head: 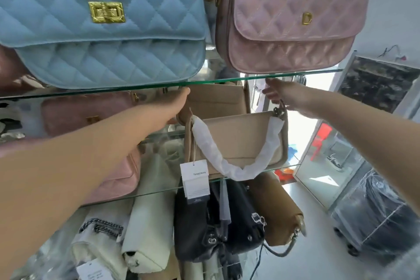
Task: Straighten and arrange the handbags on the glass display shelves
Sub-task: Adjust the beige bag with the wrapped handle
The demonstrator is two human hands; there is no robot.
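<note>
A beige handbag (238,141) stands on the middle glass shelf (159,188), its strap wrapped in white paper (227,166) and a white tag (195,179) hanging over the shelf edge. My left hand (179,102) grips the bag's upper left corner. At the upper right corner, my right hand (277,93) curls round the metal strap ring. A second beige bag (216,100) stands right behind it. On the upper shelf (136,87) sit a quilted blue bag (102,29) and a quilted pink bag (288,20).
Pink bags (86,111) stand left on the middle shelf. Below it are a cream bag (147,234), a black bag (204,229) and a brown bag (279,209). A glass cabinet (329,166) and a plastic-wrapped item (381,211) are at right on the white floor.
</note>
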